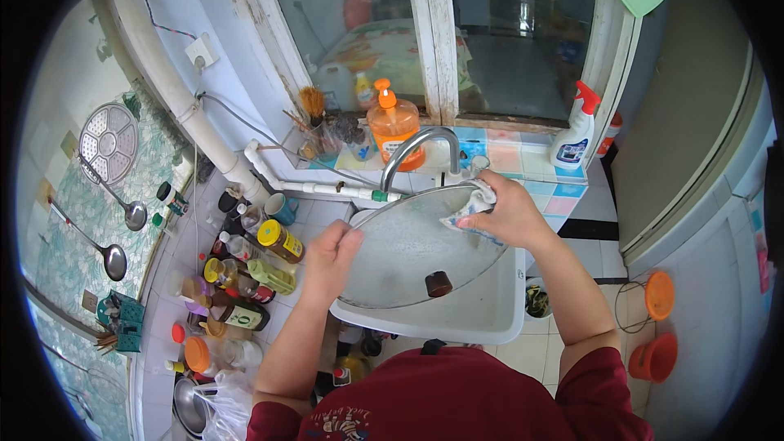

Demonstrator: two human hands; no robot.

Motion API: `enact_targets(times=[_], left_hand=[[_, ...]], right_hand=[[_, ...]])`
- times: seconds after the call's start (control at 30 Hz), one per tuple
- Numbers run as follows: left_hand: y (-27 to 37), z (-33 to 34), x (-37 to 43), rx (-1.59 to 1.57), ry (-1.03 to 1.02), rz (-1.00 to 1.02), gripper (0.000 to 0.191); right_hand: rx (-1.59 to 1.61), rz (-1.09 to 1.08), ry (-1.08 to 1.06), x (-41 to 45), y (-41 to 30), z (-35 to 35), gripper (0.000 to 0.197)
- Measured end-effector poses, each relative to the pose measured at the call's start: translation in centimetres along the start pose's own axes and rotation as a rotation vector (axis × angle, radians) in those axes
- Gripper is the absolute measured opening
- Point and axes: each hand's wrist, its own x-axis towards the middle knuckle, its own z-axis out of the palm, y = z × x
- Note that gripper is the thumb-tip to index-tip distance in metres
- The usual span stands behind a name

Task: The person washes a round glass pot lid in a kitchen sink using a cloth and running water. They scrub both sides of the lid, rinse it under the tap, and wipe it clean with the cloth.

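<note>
A round glass pot lid (392,257) with a metal rim and a dark brown knob (438,283) is held tilted over a white sink (484,318). My left hand (332,257) grips the lid's rim on the left. At the upper right rim, my right hand (505,211) holds a patterned cloth (474,208) pressed against the glass, its fingers closed on it. A curved chrome faucet (419,144) rises just behind the lid. The lid hides part of the basin.
An orange pump bottle (395,135) and a spray bottle (574,128) stand on the tiled sill. Several bottles and jars (280,242) crowd the left counter. A white pipe (318,188) runs behind the sink. A bin (538,299) and an orange-red bucket (653,358) are at right.
</note>
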Motion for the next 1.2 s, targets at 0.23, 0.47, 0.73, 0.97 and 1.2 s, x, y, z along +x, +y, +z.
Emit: enact_targets(times=[0.23, 0.47, 0.73, 0.97, 1.2], left_hand=[[-0.8, -1.7, 0.1, 0.081, -0.068, 0.028, 0.025], [-0.4, -1.9, 0.4, 0.135, -0.091, 0.074, 0.02], [2.5, -2.0, -0.1, 0.282, -0.107, 0.115, 0.026], [2.6, 1.1, -0.7, 0.421, -0.17, 0.429, 0.031], [1.5, -1.4, -0.6, 0.467, -0.182, 0.514, 0.032]], right_hand=[[0.02, -0.061, -0.185, 0.3, 1.3, -0.4, 0.044], [0.225, 0.082, -0.171, -0.5, 1.7, 0.6, 0.048], [-0.15, -0.159, -0.253, 0.7, -4.2, -1.2, 0.037], [-0.329, -0.419, -0.476, 0.1, -6.3, 2.9, 0.03], [-0.067, -0.183, -0.506, -0.8, -1.6, 1.7, 0.035]])
